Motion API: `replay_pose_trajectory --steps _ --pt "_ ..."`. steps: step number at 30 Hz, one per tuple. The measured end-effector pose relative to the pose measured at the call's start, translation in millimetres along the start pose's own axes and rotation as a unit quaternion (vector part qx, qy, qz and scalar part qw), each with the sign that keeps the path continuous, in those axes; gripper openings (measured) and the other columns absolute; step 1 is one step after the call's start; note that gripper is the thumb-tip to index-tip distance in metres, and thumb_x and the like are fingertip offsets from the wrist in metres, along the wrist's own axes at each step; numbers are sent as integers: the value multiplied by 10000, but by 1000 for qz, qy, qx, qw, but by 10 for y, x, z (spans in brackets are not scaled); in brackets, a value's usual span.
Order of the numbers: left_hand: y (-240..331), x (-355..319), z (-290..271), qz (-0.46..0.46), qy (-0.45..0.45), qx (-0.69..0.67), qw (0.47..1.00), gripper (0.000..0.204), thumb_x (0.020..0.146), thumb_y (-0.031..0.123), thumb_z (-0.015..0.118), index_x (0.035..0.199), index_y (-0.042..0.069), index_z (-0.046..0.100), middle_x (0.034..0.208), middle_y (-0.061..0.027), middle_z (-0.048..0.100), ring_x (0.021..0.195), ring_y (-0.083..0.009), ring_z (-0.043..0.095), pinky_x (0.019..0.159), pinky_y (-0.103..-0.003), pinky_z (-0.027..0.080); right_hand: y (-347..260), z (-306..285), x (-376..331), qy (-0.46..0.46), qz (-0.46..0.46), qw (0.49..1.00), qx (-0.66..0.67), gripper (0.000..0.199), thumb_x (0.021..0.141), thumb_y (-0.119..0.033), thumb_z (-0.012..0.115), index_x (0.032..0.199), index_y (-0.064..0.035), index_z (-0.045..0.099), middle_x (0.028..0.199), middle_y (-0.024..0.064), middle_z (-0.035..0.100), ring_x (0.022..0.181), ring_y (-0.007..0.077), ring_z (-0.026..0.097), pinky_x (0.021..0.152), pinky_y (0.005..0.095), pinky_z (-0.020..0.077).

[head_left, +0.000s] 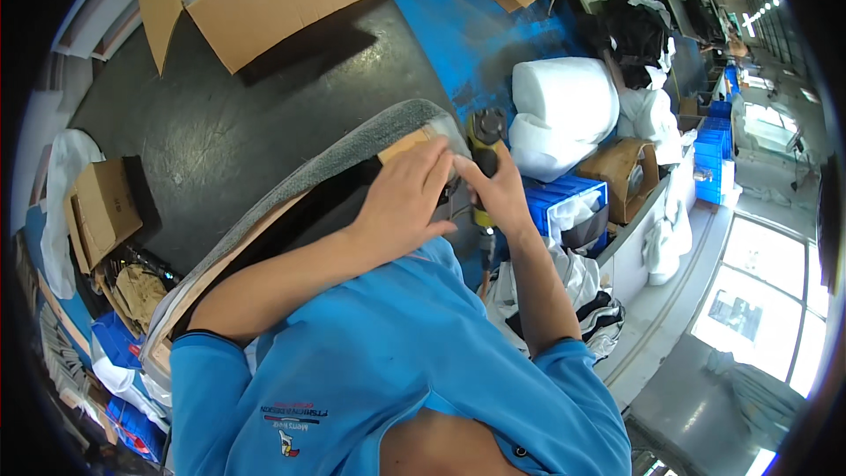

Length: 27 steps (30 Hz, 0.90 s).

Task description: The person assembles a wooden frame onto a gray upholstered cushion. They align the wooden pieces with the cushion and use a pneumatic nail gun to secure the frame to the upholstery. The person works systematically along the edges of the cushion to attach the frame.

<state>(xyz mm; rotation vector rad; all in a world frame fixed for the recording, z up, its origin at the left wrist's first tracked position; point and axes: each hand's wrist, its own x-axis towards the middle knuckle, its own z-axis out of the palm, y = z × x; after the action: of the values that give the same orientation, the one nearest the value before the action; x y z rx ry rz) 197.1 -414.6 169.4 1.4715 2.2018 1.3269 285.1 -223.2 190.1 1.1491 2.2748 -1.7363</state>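
Observation:
A long, curved piece covered in grey fabric (352, 137) leans against my front, with a pale wooden edge and a dark hollow inside. My left hand (401, 194) lies over its upper end, fingers stretched out flat beside a tan wood-coloured strip (404, 145). In my right hand (500, 198) is a black and yellow staple gun (486, 154), an air hose (485, 278) running down from its grip. My right thumb reaches across toward the left fingertips. The staple gun's nose and the spot beneath my hands are hidden.
A large open carton (304, 4) with clear plastic stands ahead on the dark table surface (264, 106). To the right are white foam rolls (564, 97), a blue bin (568, 198) and a brown box (621, 172). A smaller carton (101, 207) sits at left.

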Motion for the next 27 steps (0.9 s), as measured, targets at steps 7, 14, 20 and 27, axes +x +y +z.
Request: replay_pose_trajectory --steps 7,14,20,27 --pt "18 -174 198 52 5 249 967 539 819 117 723 1345 44 632 1313 -130 585 1206 -279 604 1002 -415 454 4 -102 226 -81 -12 994 71 477 906 -5 685 1344 29 499 886 78 659 662 129 652 572 289 541" --pt "172 94 500 10 -13 340 940 185 815 201 670 975 116 634 931 -38 571 891 -191 592 761 -337 444 -155 -167 387 -134 9 991 12 541 901 -98 692 1374 44 471 858 85 657 600 119 630 540 282 535" --pt "-96 148 626 6 11 277 961 132 847 197 696 899 119 604 785 -23 606 745 -200 663 603 -359 508 -255 -203 547 -176 0 984 -8 577 888 -95 670 1401 54 452 845 92 664 600 120 646 527 286 541" --pt "-208 160 491 -34 62 96 993 223 902 206 796 832 87 621 685 -93 634 622 -267 676 547 -399 521 -304 -234 613 -205 -1 979 2 593 875 -84 658 1409 48 438 830 88 665 605 123 658 517 282 544"
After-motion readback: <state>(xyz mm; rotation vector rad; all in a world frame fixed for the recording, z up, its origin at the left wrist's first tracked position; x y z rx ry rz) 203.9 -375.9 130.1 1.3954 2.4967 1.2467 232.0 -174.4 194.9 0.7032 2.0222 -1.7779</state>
